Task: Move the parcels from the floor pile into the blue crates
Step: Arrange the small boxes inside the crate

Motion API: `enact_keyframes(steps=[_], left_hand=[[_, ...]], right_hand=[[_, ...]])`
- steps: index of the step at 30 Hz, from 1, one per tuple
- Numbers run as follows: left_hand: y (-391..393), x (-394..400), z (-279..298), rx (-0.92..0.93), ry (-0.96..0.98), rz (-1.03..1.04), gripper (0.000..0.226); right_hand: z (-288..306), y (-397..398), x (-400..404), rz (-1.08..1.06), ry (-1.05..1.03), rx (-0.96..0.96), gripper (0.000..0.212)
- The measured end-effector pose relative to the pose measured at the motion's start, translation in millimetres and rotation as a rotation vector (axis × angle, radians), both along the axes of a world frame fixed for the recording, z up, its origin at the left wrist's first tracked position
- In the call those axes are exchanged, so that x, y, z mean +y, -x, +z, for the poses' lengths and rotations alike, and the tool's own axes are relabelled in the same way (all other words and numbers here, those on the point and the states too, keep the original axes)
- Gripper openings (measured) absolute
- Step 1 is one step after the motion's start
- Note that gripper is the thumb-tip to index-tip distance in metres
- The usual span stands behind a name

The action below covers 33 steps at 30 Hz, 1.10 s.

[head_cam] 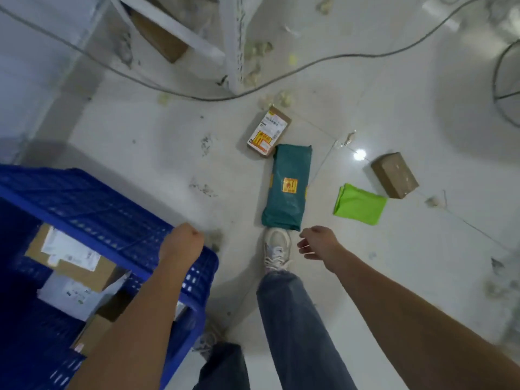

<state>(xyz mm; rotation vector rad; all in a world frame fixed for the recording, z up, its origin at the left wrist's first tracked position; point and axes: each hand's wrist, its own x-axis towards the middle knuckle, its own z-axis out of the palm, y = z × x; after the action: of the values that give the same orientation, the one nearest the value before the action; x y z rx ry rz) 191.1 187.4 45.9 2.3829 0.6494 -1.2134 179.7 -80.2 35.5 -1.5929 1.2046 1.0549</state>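
Blue crate (118,209) sits near left, perforated plastic walls, already holding several cardboard parcels (70,260) with white labels, stacked loosely inside. 4 parcels lie on the white tiled floor (140,136). Teal poly mailer (287,190) is in the centre, long side running near to far, orange sticker on top. Labelled brown box (268,130) lies just beyond it, far end of the mailer touching or nearly touching it, cannot tell which. Plain brown box (394,174) is to the right, well apart from the mailer. Lime green flat packet (358,204) lies between the mailer and that plain box, just beside the box's near corner.

Left hand (183,240) hovers over the crate's right rim, fingers curled under, nothing visible in it; only the back of the hand shows. Right hand (318,242) hangs above the floor, near the mailer's near end, fingers loosely apart and relaxed, holding nothing.

White sneaker (277,249) is planted with its toe touching the mailer's near edge, jeans leg (289,319) above it. Grey cable (281,80) snakes across the far floor. White metal shelf leg (235,43) stands far centre, another cardboard box (160,32) behind it under the shelf frame. Scraps of torn paper litter the floor.
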Motion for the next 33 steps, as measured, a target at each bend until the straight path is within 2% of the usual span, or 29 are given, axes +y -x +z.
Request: enact_keyframes(steps=[3, 6, 10, 12, 15, 20, 24, 27, 33], left_hand=[[-40.8, -39.7, -13.8, 0.032, 0.070, -0.033, 0.027], [-77.4, -67.6, -26.4, 0.006, 0.100, -0.085, 0.012], [-118.3, -87.6, -58.6, 0.041, 0.154, -0.062, 0.011], [-139.7, -94.4, -84.0, 0.045, 0.144, -0.063, 0.030], [-168.2, -103.7, -135.6, 0.033, 0.178, -0.066, 0.054], [-197.0, -115.9, -221.1, -0.009, 0.269, 0.118, 0.067], [-206.6, -119.4, -261.5, -0.140, 0.285, 0.133, 0.048], [-212.9, -118.5, -275.6, -0.146, 0.338, 0.133, 0.042], [-207.1, -112.7, -264.0, -0.138, 0.385, 0.359, 0.041]], right_hand=[[-10.3, -32.6, -8.1, -0.020, -0.056, -0.013, 0.015], [-24.6, -62.4, -11.4, -0.097, -0.076, -0.067, 0.018], [-55.8, -93.0, -11.3, -0.159, -0.073, -0.071, 0.013], [-79.7, -108.1, -8.7, -0.175, -0.070, -0.083, 0.008], [-123.5, -131.9, -1.8, -0.141, -0.062, -0.151, 0.011], [-199.1, -168.6, 13.2, -0.125, -0.116, -0.198, 0.037], [-239.8, -190.1, 24.3, -0.153, -0.143, -0.218, 0.035], [-255.2, -194.2, 29.5, -0.130, -0.155, -0.205, 0.037], [-243.3, -191.5, 31.1, -0.149, -0.135, -0.253, 0.042]])
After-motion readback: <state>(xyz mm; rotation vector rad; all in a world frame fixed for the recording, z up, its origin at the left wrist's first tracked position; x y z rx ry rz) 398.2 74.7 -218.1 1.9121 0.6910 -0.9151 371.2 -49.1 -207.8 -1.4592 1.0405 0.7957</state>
